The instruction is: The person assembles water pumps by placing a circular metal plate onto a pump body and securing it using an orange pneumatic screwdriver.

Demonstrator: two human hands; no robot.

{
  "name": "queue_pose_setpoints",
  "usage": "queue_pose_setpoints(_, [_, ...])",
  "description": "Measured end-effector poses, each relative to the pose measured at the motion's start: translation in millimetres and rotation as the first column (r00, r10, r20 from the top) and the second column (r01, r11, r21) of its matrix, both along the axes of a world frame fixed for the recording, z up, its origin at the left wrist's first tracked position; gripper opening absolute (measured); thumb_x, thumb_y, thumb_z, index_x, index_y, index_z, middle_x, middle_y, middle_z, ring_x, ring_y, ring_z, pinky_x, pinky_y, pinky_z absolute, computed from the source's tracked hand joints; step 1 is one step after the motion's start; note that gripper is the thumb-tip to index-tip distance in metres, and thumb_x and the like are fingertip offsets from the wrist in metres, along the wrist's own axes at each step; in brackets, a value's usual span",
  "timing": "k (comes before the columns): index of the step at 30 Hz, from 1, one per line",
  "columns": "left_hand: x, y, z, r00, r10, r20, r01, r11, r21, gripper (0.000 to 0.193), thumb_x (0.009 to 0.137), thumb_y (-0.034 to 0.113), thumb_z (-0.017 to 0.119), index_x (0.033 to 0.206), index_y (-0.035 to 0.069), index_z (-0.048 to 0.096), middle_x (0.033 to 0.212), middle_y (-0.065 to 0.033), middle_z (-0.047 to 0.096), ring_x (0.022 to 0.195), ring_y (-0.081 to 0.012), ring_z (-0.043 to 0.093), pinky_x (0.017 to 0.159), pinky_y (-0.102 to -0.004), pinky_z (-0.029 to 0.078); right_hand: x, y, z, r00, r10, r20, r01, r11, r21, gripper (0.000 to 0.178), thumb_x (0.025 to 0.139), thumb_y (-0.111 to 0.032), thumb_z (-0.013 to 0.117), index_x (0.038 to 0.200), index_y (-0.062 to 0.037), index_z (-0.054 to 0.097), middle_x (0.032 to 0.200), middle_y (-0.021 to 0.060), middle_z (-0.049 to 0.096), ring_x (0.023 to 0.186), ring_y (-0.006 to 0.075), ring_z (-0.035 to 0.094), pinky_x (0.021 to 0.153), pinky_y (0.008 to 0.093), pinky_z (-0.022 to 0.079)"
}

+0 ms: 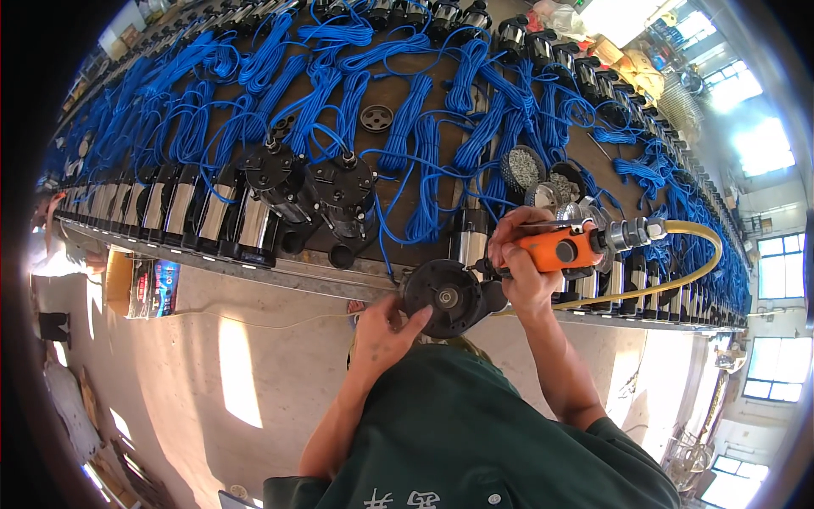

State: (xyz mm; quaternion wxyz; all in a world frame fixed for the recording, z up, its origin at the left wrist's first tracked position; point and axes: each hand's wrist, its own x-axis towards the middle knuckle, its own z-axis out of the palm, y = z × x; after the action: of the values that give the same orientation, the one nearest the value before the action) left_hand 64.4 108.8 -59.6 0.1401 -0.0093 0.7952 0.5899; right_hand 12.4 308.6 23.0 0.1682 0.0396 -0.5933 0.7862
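My left hand (379, 338) grips the near left rim of a round black pump casing (438, 318), whose open face with a central shaft is turned up towards me. My right hand (527, 280) is closed around an orange air screwdriver (549, 249). Its tip points left and reaches the casing's right edge; whether it sits on a screw is too small to tell. From the tool's right end a yellow air hose (717, 254) runs off through metal fittings (632, 233). Behind the casing stands a shiny pump body (469, 237).
Two black-topped pumps (341, 191) stand left of centre on the bench, beside long rows of silver pump bodies (182, 204). Bundled blue cables (428, 174) cover much of the top. Bowls of small metal screws (523, 167) sit behind my right hand. An opened carton (127, 284) is at left.
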Motion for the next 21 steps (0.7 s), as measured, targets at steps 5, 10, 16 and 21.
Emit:
queue_pose_setpoints(5, [-1.4, -1.4, -0.3, 0.997, -0.004, 0.072, 0.008, 0.998, -0.06, 0.041, 0.078, 0.038, 0.076, 0.078, -0.001, 0.062, 0.056, -0.0066, 0.05, 0.052, -0.0168, 0.046, 0.051, -0.0326, 0.039, -0.6, -2.0, 1.7, 0.998, 0.06, 0.024, -0.062, 0.993, 0.1, 0.032, 0.073, 0.01, 0.049, 0.104, 0.0014, 0.051, 0.082, 0.0098, 0.06, 0.064, 0.0121, 0.057, 0.056, 0.0236, 0.048])
queue_pose_setpoints(10, [0.5, -0.2, -1.8, 0.998, 0.012, 0.055, -0.01, 0.999, -0.047, 0.04, 0.078, 0.036, 0.076, 0.077, -0.001, 0.061, 0.056, -0.007, 0.049, 0.051, -0.0166, 0.046, 0.051, -0.0327, 0.039, -2.1, -3.0, 2.1, 0.996, 0.077, 0.054, -0.084, 0.986, 0.142, 0.03, 0.074, 0.009, 0.05, 0.103, 0.0008, 0.051, 0.083, 0.0092, 0.059, 0.069, 0.0121, 0.058, 0.059, 0.0239, 0.049])
queue_pose_setpoints(16, [0.7, 2.5, -2.0, 0.999, 0.026, 0.043, -0.025, 1.0, -0.008, 0.038, 0.078, 0.032, 0.076, 0.074, -0.001, 0.058, 0.057, -0.0075, 0.049, 0.052, -0.0167, 0.045, 0.051, -0.0323, 0.038, 7.0, -5.4, -0.2, 0.996, 0.091, 0.026, -0.093, 0.991, 0.101, 0.033, 0.071, 0.012, 0.046, 0.101, -0.0006, 0.047, 0.086, 0.0133, 0.053, 0.064, 0.0146, 0.051, 0.058, 0.0272, 0.048])
queue_pose_setpoints(21, [0.7, 3.4, -3.8, 0.998, 0.026, 0.048, -0.027, 1.0, 0.015, 0.035, 0.078, 0.029, 0.076, 0.076, -0.001, 0.058, 0.058, -0.0068, 0.049, 0.053, -0.0159, 0.045, 0.051, -0.0313, 0.038, 5.6, -4.6, -5.4, 0.997, 0.073, -0.019, -0.069, 0.985, 0.16, 0.033, 0.072, 0.012, 0.045, 0.101, -0.0009, 0.048, 0.084, 0.0125, 0.054, 0.063, 0.0144, 0.05, 0.057, 0.0272, 0.048])
